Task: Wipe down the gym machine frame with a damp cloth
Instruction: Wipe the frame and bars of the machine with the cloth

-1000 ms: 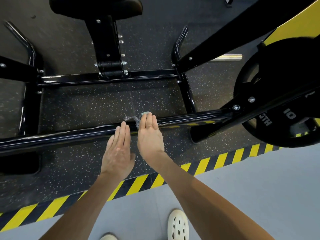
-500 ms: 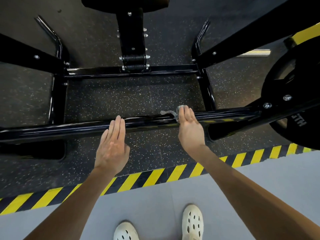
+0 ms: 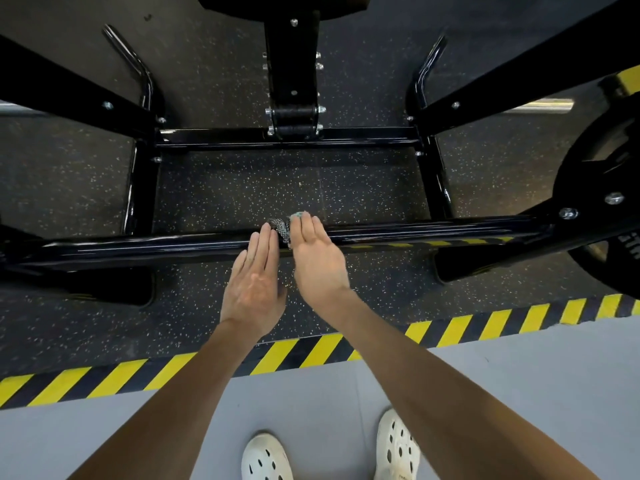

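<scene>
Floor mat (image 3: 242,188); cloth (image 3: 281,227) midway along bar (image 3: 138,245)

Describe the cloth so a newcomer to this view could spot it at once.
Find the long black bar crossing the picture, just beyond the striped floor tape. At its middle the left hand and right hand sit side by side; the cloth lies on the bar, partly under the right hand. It is the only crumpled, grey-and-teal meshy scrap against glossy black metal.
</scene>
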A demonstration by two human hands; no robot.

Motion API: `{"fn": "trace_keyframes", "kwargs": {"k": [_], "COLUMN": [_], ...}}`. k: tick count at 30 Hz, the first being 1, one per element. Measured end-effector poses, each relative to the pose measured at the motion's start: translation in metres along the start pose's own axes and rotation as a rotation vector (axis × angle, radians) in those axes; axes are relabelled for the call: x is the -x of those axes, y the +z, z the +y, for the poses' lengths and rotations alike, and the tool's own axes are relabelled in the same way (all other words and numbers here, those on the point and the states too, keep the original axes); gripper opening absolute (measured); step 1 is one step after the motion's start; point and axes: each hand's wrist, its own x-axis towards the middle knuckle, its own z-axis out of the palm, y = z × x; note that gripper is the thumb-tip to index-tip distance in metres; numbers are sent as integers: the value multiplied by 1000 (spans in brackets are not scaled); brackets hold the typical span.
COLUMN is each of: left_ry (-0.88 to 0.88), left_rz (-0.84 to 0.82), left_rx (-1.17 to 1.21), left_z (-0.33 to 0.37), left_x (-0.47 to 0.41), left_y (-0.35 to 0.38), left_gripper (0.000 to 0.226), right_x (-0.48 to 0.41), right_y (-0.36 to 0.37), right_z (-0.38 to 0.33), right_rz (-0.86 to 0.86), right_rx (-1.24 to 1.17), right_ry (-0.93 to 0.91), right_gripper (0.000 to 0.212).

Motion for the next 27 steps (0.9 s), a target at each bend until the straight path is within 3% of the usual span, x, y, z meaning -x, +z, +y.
{"fn": "trace_keyframes", "kwargs": {"k": [3,7,13,18,21,27], "left_ry": [33,47,-29,-45,-53,-30], "left_rz": [-4,20,17,-29,-47,-35], "left_rx": [-6,-40,-66,-57,-71,-62], "left_z": [-4,-16,-44,-41,-43,-46], "left_x": [2,3,9,7,6,8], "left_y": [-4,-10,-12,-12,-13,-14], "left_gripper": [90,85,87,95,88,93], "right_x": [8,18,4,-15,-24,-12], "right_y": [-6,-4,-4,7,12,-3], "right_z": [33,77,46,-24,-59,-24], "right_rz": [-36,-64,-8,-70,-23,-22], "right_rx": [24,32,78,279,251,95], "right_ry": [-9,181,292,82,5,-60], "right_gripper": [88,80,67,74,68,81]}}
